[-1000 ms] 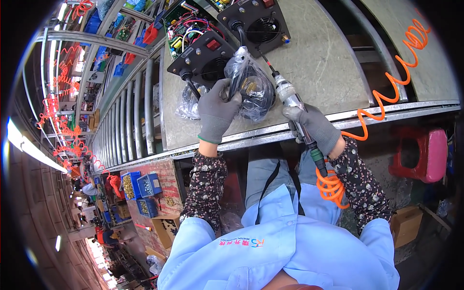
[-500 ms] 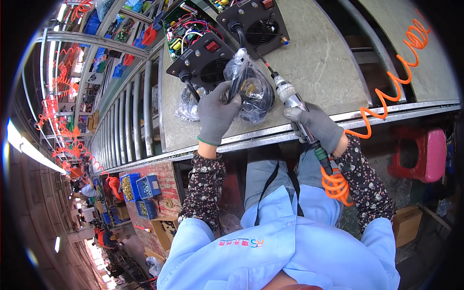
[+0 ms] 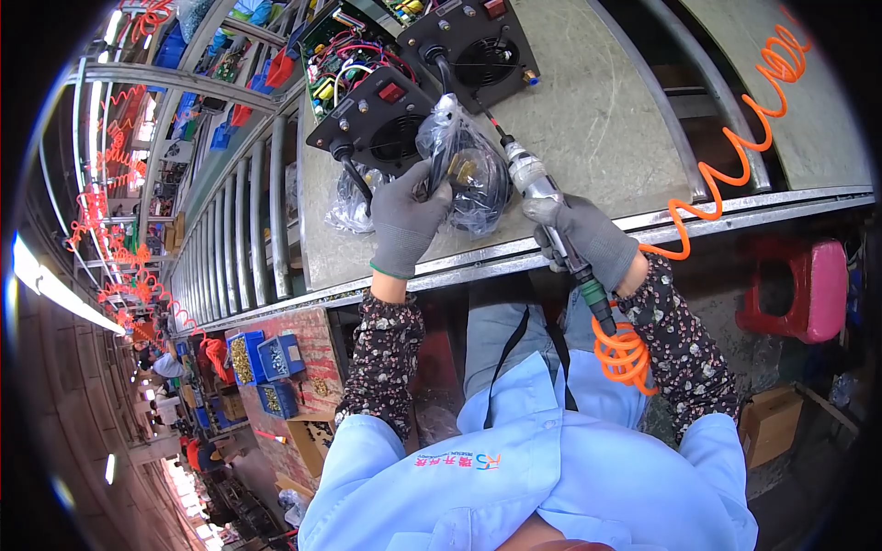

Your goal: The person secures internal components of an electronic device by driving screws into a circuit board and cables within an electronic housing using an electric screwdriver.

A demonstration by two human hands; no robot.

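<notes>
Standing across the upper centre of the view, a grey worktop [image 3: 616, 138] with a metal front edge bears two black-panelled electrical units and borders a roller conveyor [image 3: 234, 239] on its left. A red-pink stool [image 3: 818, 294] sits below the worktop edge at the right. The farther unit [image 3: 473, 60] shows a round fan grille; the nearer unit [image 3: 363, 119], to its left, has its circuit board and coloured wiring exposed. Both gloves are grey. The left hand [image 3: 407, 228] is closed narrowly on a black cord [image 3: 438, 168] between thumb and fingers, in front of the nearer unit. The right hand [image 3: 593, 241] is wrapped around a silver power screwdriver [image 3: 530, 174], which slants up and left; orange coiled hose [image 3: 629, 361] hangs at its green lower end. Just right of the left hand, a clear plastic bag [image 3: 482, 188] encloses bundled black cord; a second bag [image 3: 347, 209] lies on the worktop to that hand's left. The thin driver bit [image 3: 496, 125] points toward the farther unit's lower edge; contact cannot be determined. A red switch [image 3: 391, 93] marks the nearer unit's panel.
</notes>
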